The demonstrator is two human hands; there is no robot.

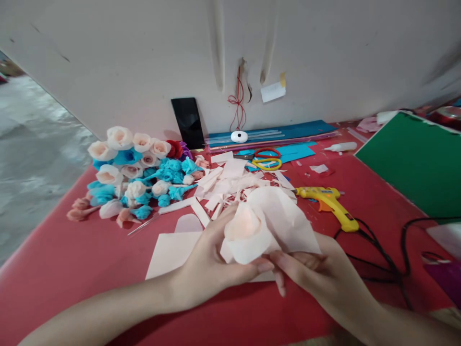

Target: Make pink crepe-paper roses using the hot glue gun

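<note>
A cream paper flower (245, 228) with a pale peach middle sits in my left hand (216, 259), whose fingers wrap round its base. My right hand (317, 269) pinches the lower edge of a wide, pale paper petal (284, 216) that stands out on the flower's right side. Both thumbs come close together below the flower. Beneath my hands lies a sheet of pale paper (169, 250), with a rounded paper petal (189, 223) just behind it.
Finished paper flowers (131, 163), cream and blue, are heaped at the left. Paper scraps (230, 178) and scissors (266, 161) lie behind my hands. A yellow glue gun (327, 199) with a black cable (389, 269), and a green board (410, 163), are to the right. A phone (188, 122) leans on the wall.
</note>
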